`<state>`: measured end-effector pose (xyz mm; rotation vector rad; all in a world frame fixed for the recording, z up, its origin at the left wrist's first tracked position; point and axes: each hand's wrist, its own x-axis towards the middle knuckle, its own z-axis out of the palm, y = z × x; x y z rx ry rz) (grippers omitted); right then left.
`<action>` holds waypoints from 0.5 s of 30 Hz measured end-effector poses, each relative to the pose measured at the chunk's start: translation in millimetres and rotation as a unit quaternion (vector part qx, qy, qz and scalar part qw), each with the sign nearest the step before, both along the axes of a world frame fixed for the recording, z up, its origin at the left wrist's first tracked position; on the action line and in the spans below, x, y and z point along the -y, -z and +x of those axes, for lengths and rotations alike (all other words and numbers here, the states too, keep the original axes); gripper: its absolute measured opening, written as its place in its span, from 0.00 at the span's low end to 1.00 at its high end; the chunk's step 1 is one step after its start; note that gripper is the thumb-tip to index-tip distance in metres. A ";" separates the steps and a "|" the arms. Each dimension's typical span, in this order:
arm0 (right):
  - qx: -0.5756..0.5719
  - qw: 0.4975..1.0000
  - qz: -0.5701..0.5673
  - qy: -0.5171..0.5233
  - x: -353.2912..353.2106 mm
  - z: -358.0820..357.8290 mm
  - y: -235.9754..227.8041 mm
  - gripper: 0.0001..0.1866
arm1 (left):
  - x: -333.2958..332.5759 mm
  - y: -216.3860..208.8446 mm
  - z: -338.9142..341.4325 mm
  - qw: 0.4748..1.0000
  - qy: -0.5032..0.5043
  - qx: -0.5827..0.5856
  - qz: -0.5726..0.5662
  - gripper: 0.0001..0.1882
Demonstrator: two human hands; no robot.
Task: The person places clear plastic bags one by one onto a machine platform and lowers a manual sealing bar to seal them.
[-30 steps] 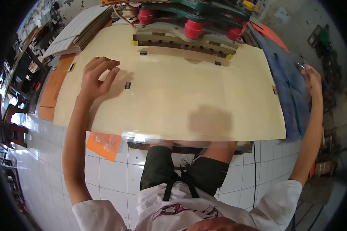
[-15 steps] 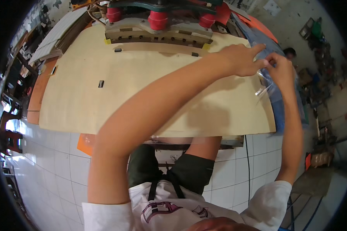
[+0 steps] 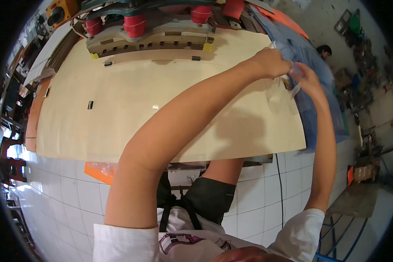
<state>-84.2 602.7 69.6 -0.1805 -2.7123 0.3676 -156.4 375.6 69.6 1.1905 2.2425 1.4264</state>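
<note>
My left hand (image 3: 271,63) reaches across to the far right edge of a pale yellow board (image 3: 131,113). Its fingers are closed on a piece of clear plastic film (image 3: 275,98), which hangs down over the board's edge. Close beside it, almost touching at the fingertips, is my right hand (image 3: 309,83). That hand's fingers are bent around another part of the same thin film. Under both hands lies a pile of bluish plastic sheets (image 3: 323,96) beside the board. The exact grip of the fingertips is partly hidden.
A heavy press with red cylinders (image 3: 134,27) stands over the board's far side. Small black blocks (image 3: 90,105) lie on the board. Stacked pale boards (image 3: 48,52) are at the far left, with a yellow switch box (image 3: 61,13) behind. A person (image 3: 324,51) is at the back right.
The view has shifted, so the press and board sit further left. My left hand's fingers, spread before, are now curled in, and the film hangs more below them.
</note>
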 end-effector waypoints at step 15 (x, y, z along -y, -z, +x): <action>0.107 0.927 -0.358 -0.017 -42.1 -15.9 -52.8 0.14 | 60.0 -40.0 -11.8 0.973 -0.037 -0.171 0.153 0.07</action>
